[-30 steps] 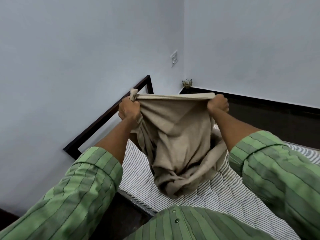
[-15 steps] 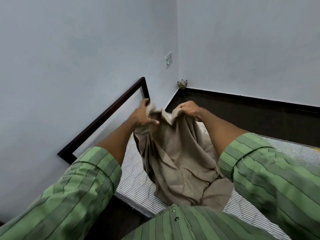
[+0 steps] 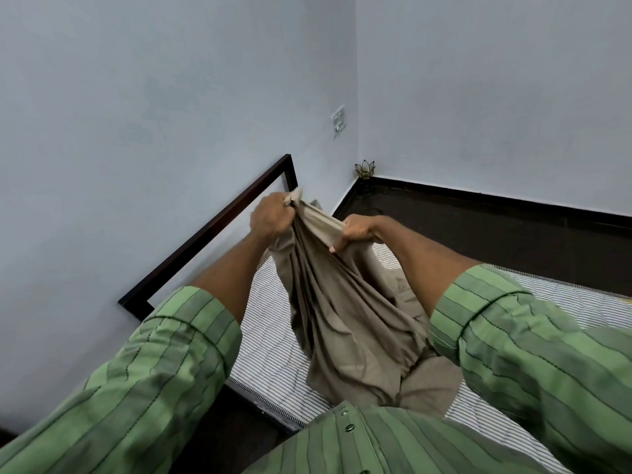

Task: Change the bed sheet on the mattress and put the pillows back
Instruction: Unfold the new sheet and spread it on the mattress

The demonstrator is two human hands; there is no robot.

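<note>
The left hand [image 3: 270, 218] was clenched around one bunched end of the beige bed sheet [image 3: 345, 323], a scrap of cloth poking out above its knuckles, while the right hand [image 3: 359, 230], at about three o'clock from it and close by, pinched the same top edge with curled fingers and thumb. A short, taut band of fabric ran between the two fists. From there the sheet hung in long folds toward six o'clock and pooled in a heap on the striped mattress [image 3: 273, 354], against the person's green striped shirt [image 3: 393, 443]. The mattress lay bare around the heap, and no pillows were in view. At ten o'clock from the hands the dark bed frame rail [image 3: 212, 234] ran along the pale wall, and a small lotus-shaped holder [image 3: 364, 167] sat in the far corner at one o'clock. By my reading, the step in hand was finding and opening out an edge of the fresh sheet. The next move would call for spreading the hands well apart along that edge and casting the cloth over the mattress.
</note>
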